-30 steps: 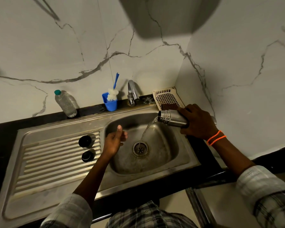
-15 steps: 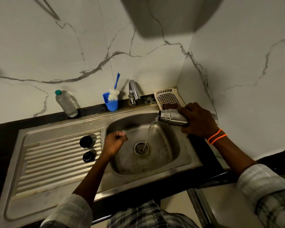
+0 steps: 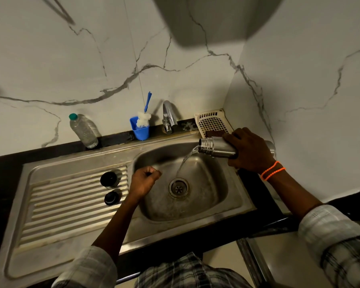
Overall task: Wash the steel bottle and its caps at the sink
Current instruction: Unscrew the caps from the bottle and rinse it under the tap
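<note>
At the far left of the dark bench (image 3: pixel 4 163), a clear plastic bottle (image 3: pixel 84 130) with a green cap stands against the marble wall. In front of it lies the ribbed draining board (image 3: pixel 56 208) of the steel sink (image 3: pixel 195 215). Two black caps rest on the right end of that board, just beside the basin: the larger cap (image 3: pixel 109 179) farther away, the smaller cap (image 3: pixel 111 198) nearer, close together but apart.

Right of the caps, the left hand (image 3: pixel 143 182) hovers over the left part of the basin, its grip closed into a loose fist with nothing visible in it. Behind it on the far ledge stands a blue cup (image 3: pixel 141 130) holding a white bottle brush (image 3: pixel 144 117) with a blue handle, and just to the right of that the chrome tap (image 3: pixel 169 116).

The drain (image 3: pixel 178 188) sits at the middle of the basin, and a thin stream of water (image 3: pixel 185 161) falls toward it from the mouth of the steel bottle (image 3: pixel 214 147). The bottle is held nearly level over the far right edge of the basin, mouth pointing left and slightly down. The right hand (image 3: pixel 250 151) has its grip wrapped round the bottle's body from above, fingers curled over it; orange bands (image 3: pixel 272 170) circle the wrist. Behind the bottle, in the far right corner, a cream perforated basket (image 3: pixel 211 121) leans at the wall.
</note>
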